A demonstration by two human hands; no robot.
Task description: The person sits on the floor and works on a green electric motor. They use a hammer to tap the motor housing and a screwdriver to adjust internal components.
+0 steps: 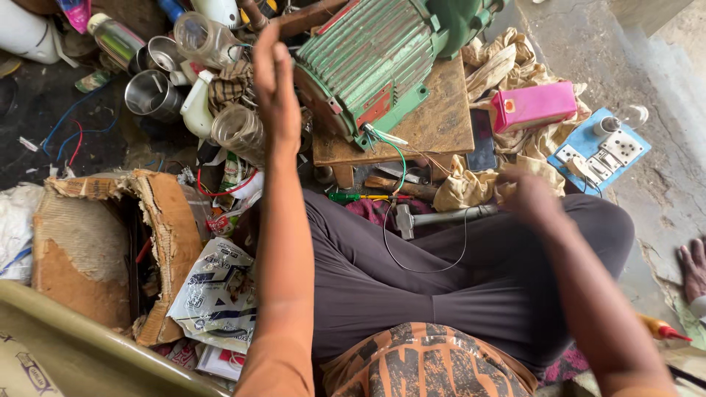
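My left hand [273, 81] reaches forward with its fingers straight and together, beside a green ribbed electric motor [375, 59] that lies on a small wooden stool [441, 121]. Nothing is in that hand. My right hand [531, 197] is blurred above my right knee, its fingers pinched; a thin black wire [426, 266] loops over my lap toward it, and I cannot tell if the hand grips it. A hammer [434, 217] and a green-handled screwdriver [353, 197] lie on the floor in front of my crossed legs.
Steel cups [151, 92], clear jars [237, 131] and bottles crowd the floor at left. A torn cardboard box [103, 250] sits at lower left. A pink box [533, 105] rests on rags, with a blue switchboard [599, 151] at right. Another person's foot [693, 268] shows at the right edge.
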